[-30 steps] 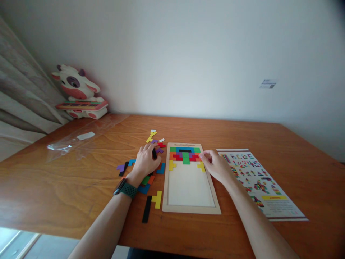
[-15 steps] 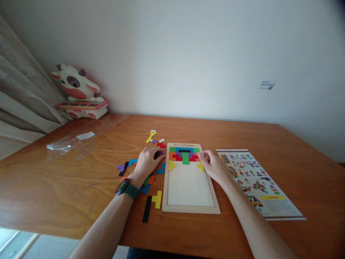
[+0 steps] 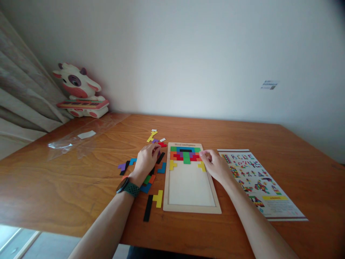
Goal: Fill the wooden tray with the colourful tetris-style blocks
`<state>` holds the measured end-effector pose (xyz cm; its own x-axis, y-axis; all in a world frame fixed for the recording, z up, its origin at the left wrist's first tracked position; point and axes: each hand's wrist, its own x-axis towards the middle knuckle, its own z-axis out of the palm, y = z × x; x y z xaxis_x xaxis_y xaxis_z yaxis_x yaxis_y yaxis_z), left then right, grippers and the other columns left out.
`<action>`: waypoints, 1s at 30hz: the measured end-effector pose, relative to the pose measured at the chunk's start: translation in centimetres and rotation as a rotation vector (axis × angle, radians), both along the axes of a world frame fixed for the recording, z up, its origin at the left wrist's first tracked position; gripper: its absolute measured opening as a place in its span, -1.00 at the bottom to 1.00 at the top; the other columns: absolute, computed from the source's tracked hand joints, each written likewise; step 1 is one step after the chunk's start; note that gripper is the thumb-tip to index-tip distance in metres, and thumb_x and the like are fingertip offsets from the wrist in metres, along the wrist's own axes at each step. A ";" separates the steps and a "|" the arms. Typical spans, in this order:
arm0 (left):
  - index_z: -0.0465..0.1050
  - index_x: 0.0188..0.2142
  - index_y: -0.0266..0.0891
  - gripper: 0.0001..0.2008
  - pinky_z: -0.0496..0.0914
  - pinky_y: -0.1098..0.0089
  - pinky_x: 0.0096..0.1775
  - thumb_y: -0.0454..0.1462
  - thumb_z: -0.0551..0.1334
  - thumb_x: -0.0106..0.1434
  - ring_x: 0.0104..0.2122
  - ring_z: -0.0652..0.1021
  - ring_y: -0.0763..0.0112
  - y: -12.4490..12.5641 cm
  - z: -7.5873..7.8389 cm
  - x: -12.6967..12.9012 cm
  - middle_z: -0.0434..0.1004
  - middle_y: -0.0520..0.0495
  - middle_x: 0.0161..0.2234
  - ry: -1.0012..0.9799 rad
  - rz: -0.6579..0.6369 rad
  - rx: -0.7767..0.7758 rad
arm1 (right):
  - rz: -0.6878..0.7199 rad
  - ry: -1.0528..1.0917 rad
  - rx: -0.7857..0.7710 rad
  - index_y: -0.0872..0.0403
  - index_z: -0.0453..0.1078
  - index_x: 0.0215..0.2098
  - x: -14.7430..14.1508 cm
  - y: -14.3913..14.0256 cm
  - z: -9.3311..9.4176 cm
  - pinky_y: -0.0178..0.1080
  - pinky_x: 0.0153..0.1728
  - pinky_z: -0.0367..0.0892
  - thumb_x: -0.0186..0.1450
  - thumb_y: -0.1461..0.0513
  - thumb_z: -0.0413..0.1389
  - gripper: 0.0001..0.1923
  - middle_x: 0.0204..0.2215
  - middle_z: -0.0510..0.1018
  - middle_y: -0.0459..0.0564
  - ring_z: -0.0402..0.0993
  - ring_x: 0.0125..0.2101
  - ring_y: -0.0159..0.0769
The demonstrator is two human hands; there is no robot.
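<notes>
A wooden puzzle board [image 3: 192, 208] lies flat on the table, its top rows filled with coloured block pieces [image 3: 185, 155] and its lower part bare. My left hand [image 3: 145, 162], a watch [image 3: 126, 187] on its wrist, rests on the loose pieces left of the board. Its curled fingertips reach the purple and red pieces [image 3: 161, 144] by the board's top left corner. A black piece [image 3: 161, 157] lies just beside those fingers. My right hand [image 3: 215, 166] lies on the board's right rim, fingers curled at a yellow piece [image 3: 201, 166].
Loose pieces [image 3: 153, 196] are scattered left of the board, some under my left wrist. A printed pattern sheet [image 3: 258, 181] lies to the right. A clear plastic bag [image 3: 70, 144] and a cow toy [image 3: 79, 91] sit at the far left by a curtain.
My left fingertips have moved up from the black piece toward the purple and red pieces; the black piece now lies on the table. My right hand has hardly moved.
</notes>
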<state>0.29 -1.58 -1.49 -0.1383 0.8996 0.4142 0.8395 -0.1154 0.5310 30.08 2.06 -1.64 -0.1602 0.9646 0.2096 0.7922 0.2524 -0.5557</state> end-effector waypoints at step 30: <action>0.53 -0.21 -0.28 -0.57 0.58 0.34 -0.27 0.04 0.37 0.17 -0.34 0.66 0.31 -2.0 1.6 4.9 0.65 -0.11 -0.31 -0.872 -0.509 -0.346 | 0.526 0.331 0.019 -0.02 0.46 -0.04 -4.2 -3.7 0.9 -0.31 -0.44 0.36 0.39 0.15 0.11 -0.80 -0.32 0.60 -0.06 0.47 -0.45 -0.37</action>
